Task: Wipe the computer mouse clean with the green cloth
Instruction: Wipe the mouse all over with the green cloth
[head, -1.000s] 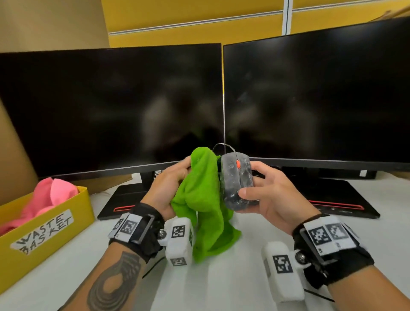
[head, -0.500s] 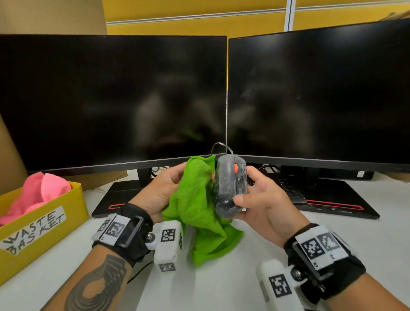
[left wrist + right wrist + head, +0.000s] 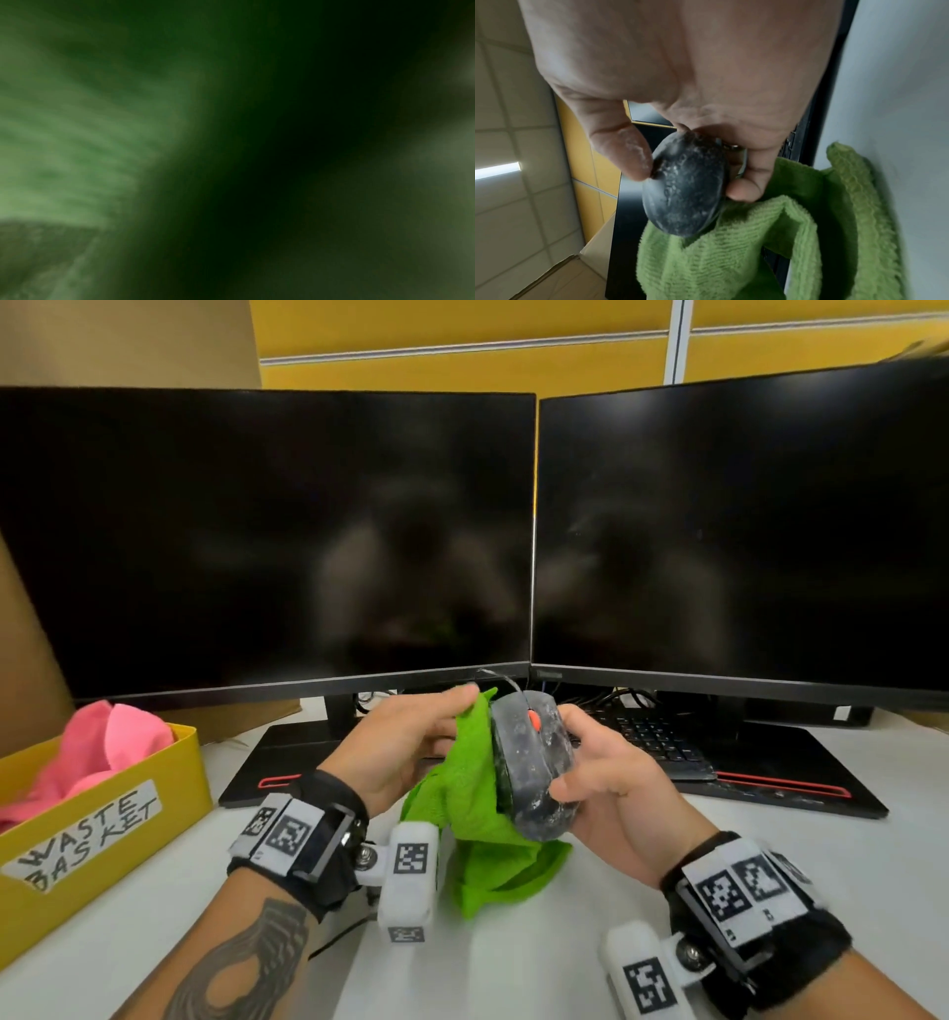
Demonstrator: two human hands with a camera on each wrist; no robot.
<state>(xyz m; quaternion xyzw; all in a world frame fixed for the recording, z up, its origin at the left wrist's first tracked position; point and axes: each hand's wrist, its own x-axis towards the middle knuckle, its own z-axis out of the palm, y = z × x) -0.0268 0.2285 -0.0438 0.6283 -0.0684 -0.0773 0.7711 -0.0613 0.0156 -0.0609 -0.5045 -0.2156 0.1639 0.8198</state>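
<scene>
A black computer mouse [image 3: 534,762] with an orange wheel and white dusty smears is held above the desk. My right hand [image 3: 606,778] grips it between thumb and fingers, mouse [image 3: 685,190] and thumb plain in the right wrist view. My left hand [image 3: 411,747] holds the green cloth [image 3: 477,814] against the mouse's left side; the cloth [image 3: 757,253] hangs down below it. The left wrist view is filled by blurred green cloth [image 3: 77,142].
Two dark monitors [image 3: 308,536] stand side by side behind my hands. A black keyboard [image 3: 652,737] lies under the right one. At the left sits a yellow box [image 3: 102,829] labelled WASTE BASKET with a pink cloth [image 3: 102,752] in it. The desk is white.
Both hands have stayed together with the mouse and cloth. The left hand's fingers have moved up the cloth toward the front of the mouse. The head view has tilted slightly.
</scene>
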